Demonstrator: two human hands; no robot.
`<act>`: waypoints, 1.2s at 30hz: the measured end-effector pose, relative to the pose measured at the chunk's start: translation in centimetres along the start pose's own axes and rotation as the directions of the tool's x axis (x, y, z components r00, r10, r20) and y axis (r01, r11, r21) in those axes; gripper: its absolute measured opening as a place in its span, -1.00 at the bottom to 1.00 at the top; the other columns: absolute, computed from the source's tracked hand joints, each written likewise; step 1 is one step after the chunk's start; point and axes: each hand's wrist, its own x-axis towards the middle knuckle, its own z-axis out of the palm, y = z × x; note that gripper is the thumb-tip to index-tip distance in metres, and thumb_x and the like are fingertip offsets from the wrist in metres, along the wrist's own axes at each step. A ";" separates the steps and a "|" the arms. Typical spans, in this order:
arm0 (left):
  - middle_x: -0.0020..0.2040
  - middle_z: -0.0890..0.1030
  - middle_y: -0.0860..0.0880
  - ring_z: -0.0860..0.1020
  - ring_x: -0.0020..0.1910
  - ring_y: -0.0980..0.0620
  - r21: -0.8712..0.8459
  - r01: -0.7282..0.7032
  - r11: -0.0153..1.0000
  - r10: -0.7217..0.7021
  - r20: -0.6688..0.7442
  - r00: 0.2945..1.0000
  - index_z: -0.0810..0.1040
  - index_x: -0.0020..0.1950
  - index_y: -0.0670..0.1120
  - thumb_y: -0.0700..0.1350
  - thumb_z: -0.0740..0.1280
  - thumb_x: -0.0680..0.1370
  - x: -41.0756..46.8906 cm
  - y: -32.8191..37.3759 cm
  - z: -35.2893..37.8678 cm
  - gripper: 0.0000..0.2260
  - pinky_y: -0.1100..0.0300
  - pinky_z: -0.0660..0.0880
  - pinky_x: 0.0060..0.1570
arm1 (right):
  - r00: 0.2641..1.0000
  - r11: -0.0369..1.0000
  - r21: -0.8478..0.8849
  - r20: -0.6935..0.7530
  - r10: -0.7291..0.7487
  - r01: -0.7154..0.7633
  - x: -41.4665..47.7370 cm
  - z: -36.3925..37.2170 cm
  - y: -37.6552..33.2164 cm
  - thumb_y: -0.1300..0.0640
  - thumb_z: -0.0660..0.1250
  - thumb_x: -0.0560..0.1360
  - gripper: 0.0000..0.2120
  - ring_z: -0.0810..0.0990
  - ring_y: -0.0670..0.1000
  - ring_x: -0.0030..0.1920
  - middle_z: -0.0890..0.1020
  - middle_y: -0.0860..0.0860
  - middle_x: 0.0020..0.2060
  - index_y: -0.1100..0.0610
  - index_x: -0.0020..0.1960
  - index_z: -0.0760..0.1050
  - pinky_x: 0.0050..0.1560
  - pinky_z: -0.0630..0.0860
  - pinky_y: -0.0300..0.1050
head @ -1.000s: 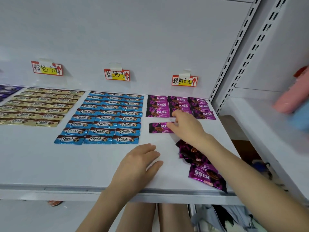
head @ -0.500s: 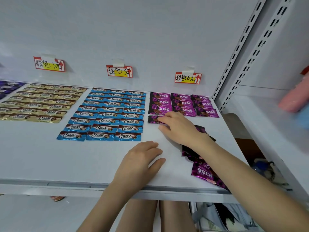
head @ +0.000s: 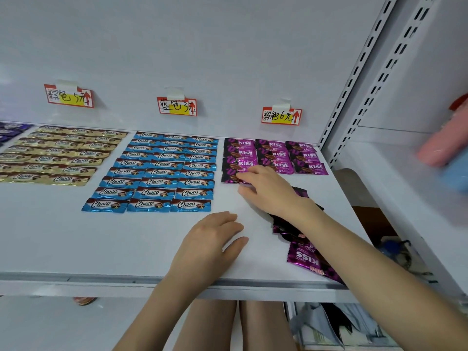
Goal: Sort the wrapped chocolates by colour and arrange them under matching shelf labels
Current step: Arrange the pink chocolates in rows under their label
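The right hand (head: 268,191) lies with loose, straight fingers on top of one pink chocolate (head: 229,178). It sits just below the pink rows (head: 274,155), under the pink label (head: 281,115). The left hand (head: 210,244) rests flat and loose on the shelf (head: 76,244).

One person's arms and legs are showing, all bare. The left hand (head: 212,239) is appearing near the middle, its back facing the camera. The left forearm (head: 152,312) is running bare from the wrist to the near edge. The right hand (head: 268,188) is appearing farther off and to the right. The right forearm (head: 367,262) is running long and bare to the near right corner. Between the arms, two bare legs (head: 210,325) are showing side by side at the near edge.
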 end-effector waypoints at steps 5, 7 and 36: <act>0.35 0.45 0.11 0.35 0.33 0.18 -0.016 0.010 1.000 -0.010 0.017 1.000 0.54 0.26 0.03 0.07 0.22 0.57 0.0 0.1 -0.1 -0.70 0.49 0.08 0.15 | 0.993 0.973 0.224 -0.093 0.070 -0.048 -3.1 -3.1 1.4 0.09 0.14 0.59 -0.65 0.36 -0.02 0.30 0.43 0.03 0.31 0.10 0.36 0.36 0.22 0.25 -0.21; 0.32 0.48 0.09 0.38 0.30 0.16 -0.034 0.016 0.999 -0.016 0.006 1.000 0.54 0.25 0.01 0.05 0.22 0.57 0.2 0.4 -0.3 -0.70 0.49 0.11 0.11 | 0.979 0.948 0.302 -0.139 0.151 -0.103 -5.9 -4.4 3.0 0.08 0.18 0.58 -0.69 0.42 -0.09 0.22 0.50 -0.01 0.24 0.08 0.29 0.43 0.14 0.26 -0.29; -0.47 0.40 0.07 0.36 -0.46 0.15 -0.201 0.187 0.962 -0.120 0.305 0.945 0.32 -0.42 -0.06 0.01 0.49 0.38 11.1 7.5 2.5 -0.61 0.42 0.29 -0.53 | 0.955 0.947 0.192 -0.094 0.280 -0.258 -17.3 -3.4 5.5 -0.15 0.31 0.44 -0.55 0.33 -0.09 0.15 0.46 -0.04 0.17 0.04 0.25 0.46 0.04 0.31 -0.20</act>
